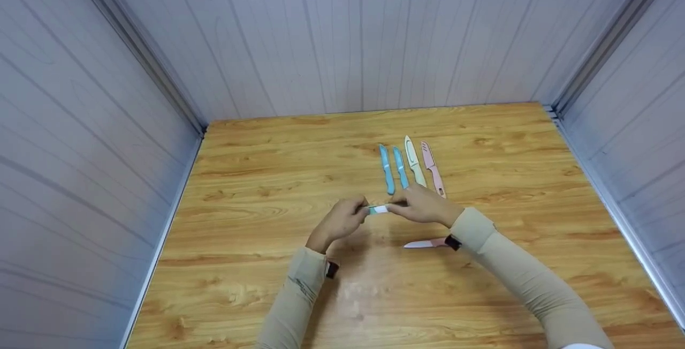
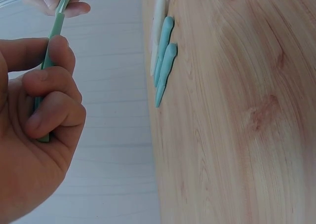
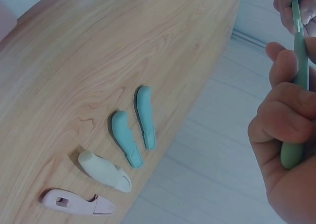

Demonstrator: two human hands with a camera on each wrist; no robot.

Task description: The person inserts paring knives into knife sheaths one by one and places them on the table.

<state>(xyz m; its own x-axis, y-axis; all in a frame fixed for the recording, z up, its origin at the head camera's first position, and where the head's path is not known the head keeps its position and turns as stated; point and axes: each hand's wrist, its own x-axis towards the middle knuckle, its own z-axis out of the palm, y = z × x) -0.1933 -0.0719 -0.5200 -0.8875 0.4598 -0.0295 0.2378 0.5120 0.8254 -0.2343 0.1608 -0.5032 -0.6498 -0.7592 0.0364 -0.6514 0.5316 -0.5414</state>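
Note:
A green-handled knife is held level above the table between both hands, a short white stretch of its blade showing in the head view. My left hand grips the green sheath at the blade end, fingers curled round it. Around the green handle curl the fingers of my right hand. Below my right wrist lies a knife with a white blade and a pink handle, partly covered by the wrist.
Beyond the hands, two blue knives, a cream knife and a pink knife lie side by side on the wooden table. Pale panelled walls stand along the table's back and sides.

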